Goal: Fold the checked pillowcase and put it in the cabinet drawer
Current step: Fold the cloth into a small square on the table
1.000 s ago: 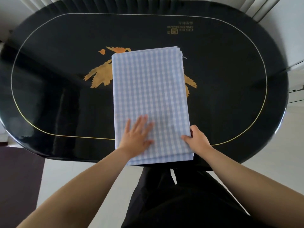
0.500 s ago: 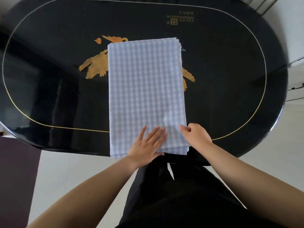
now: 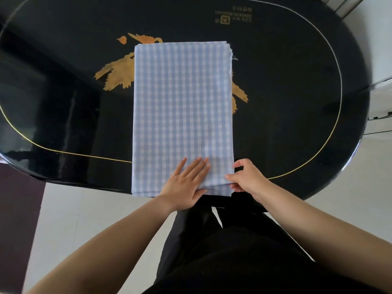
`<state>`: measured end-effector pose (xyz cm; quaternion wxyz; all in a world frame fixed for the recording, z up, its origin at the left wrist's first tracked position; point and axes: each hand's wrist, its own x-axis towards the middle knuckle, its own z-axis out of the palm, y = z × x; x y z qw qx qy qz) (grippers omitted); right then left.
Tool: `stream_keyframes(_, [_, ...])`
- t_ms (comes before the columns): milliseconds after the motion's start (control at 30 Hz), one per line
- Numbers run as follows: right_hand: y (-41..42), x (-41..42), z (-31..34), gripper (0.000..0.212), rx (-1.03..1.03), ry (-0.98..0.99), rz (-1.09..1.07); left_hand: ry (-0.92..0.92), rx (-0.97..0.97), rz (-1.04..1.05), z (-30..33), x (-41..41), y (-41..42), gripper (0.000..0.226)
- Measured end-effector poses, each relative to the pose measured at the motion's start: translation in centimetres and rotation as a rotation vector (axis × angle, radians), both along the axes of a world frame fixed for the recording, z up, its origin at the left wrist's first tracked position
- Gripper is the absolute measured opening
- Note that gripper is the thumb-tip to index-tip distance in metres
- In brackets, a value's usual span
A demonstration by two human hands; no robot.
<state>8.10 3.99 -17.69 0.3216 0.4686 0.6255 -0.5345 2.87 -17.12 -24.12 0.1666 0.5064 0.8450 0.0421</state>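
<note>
The table (image 3: 286, 98) is a glossy black oval that fills the upper 2 thirds of the frame, ringed by a thin gold line and carrying a gold leaf-like motif (image 3: 115, 74) at centre left and small gold lettering (image 3: 233, 16) at the top, seen upside down. Pale floor (image 3: 91, 225) shows along the bottom, with a dark mat (image 3: 17, 219) at the lower left edge.

The checked pillowcase (image 3: 182, 111) lies flat in the centre of the table as a tall narrow rectangle, light blue and white gingham, folded into several layers whose edges stack up along its right side and near end. A loose thread sticks out at its upper right corner. Its near end overhangs the table's front edge slightly.

The left hand (image 3: 186, 183) rests palm down on the lower middle of the cloth, fingers straight and spread, pressing it flat. The right hand (image 3: 246, 177) pinches the lower right corner of the layers between thumb and fingers.

Compared with 0.5 s ago, the pillowcase sits in much the same place on the table, the left hand lies flat in much the same spot, and the right hand's fingers now curl more visibly round the corner's edge.
</note>
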Motion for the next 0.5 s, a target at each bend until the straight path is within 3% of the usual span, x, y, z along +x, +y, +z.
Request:
stream_keyframes(67, [-0.8,1.1,-0.2,0.037,0.003,0.048,0.045,0.014,0.046,0.009,-0.3,-0.1,-0.2,0.079])
stream_keyframes(167, [-1.3,2.7,-1.1,0.04,0.03,-0.036,0.097,0.053,0.039,-0.042,-0.9,0.3,-0.5,0.082])
stream_keyframes(400, [-0.9,2.5,-2.0,0.031,0.293,-0.009,0.432,0.085,-0.084,-0.139,-1.4,1.0,-0.9,0.062])
stream_keyframes(500, [-0.7,2.1,-2.3,0.028,0.231,0.065,0.19,0.087,-0.071,-0.151,-1.6,1.0,-1.1,0.061])
